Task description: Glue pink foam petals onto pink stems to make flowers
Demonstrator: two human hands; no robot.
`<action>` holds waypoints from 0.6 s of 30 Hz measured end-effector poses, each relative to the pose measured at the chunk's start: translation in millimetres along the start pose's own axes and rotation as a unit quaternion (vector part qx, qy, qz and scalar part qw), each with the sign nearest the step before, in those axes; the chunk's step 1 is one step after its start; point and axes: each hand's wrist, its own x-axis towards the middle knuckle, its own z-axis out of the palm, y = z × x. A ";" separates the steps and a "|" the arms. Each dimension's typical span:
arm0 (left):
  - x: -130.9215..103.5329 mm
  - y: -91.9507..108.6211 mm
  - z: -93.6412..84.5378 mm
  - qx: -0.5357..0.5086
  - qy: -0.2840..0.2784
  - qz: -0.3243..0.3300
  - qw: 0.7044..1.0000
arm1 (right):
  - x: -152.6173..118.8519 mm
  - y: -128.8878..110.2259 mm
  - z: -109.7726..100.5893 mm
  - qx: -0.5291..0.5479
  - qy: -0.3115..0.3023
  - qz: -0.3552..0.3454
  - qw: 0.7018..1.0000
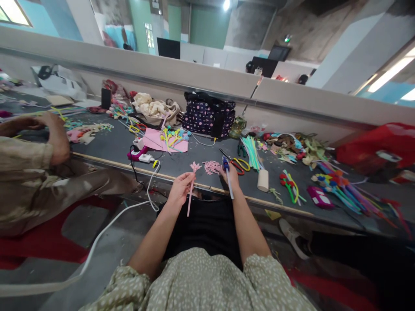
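Looking through the head view, I take the small heap of pink pieces (212, 167) on the dark table (201, 149) as my landmark. Just left of it, the person's left hand (181, 186) has its thumb and fingers drawn together around a pink stem (190, 199), which hangs down past the table's front edge; a pink flower-like tip (195, 166) spreads at its top, near the heap but apart from it. Just right of the heap, the right hand (232, 176) is wrapped round a blue tool (225, 163), perhaps a glue gun, with a pale stick (230, 185) jutting from it towards the person.

Further right of the heap lie scissors (241, 166) with red and yellow handles, then a fan of green and white stems (252, 152) and an upright pale cylinder (263, 180). Behind the heap stands a dark polka-dot bag (207, 114). Back and to its left, yellow and blue flowers (175, 137) rest on a pink sheet (151, 140). Well left of it, I see a co-worker's bent forearm (58, 134).
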 end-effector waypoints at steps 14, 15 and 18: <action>0.4 -9.3 8.6 -0.043 -0.025 -0.086 0.995 | -10.3 2.9 4.9 0.364 0.034 0.089 0.927; 0.5 -9.3 8.6 -0.046 -0.023 -0.089 0.995 | -10.5 2.6 4.9 0.373 0.032 0.091 0.923; 1.3 -10.1 7.9 -0.057 -0.026 -0.094 0.994 | -12.3 0.6 3.4 0.387 0.027 0.094 0.917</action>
